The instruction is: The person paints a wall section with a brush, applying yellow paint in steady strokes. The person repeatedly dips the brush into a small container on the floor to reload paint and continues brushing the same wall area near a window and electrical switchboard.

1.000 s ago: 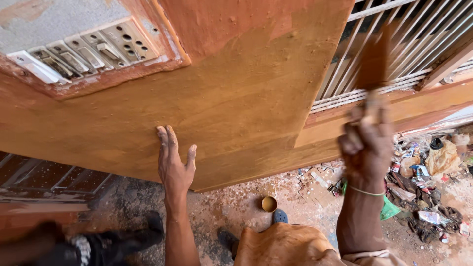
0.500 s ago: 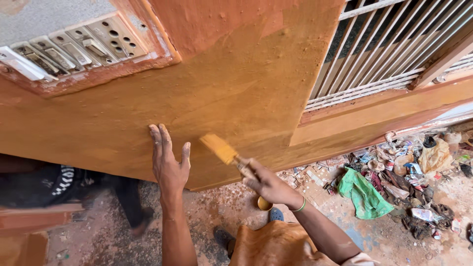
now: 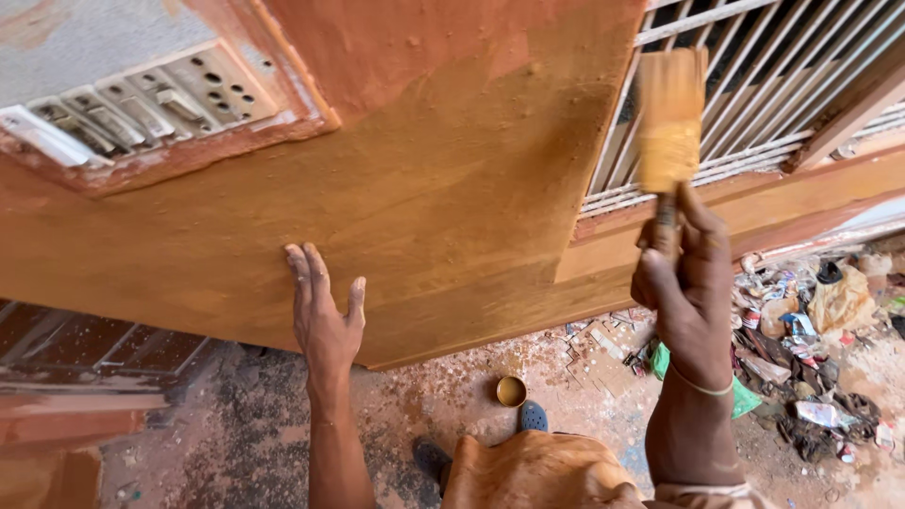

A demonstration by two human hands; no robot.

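left hand (image 3: 325, 316) spread on orange wall (image 3: 424, 198), right hand (image 3: 688, 283) gripping a seemingly blurred paintbrush (image 3: 669, 123).

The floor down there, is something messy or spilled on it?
Yes. A heap of rubbish, wrappers and bags, lies scattered on the ground at the right, below the window grille. Orange paint has also smeared onto the switch panel's frame.

My left hand (image 3: 325, 316) lying flat with fingers spread, forearm reaching up from near, my right hand (image 3: 686, 292) lifting higher on the right, fingers curling closed, thin band circling its wrist
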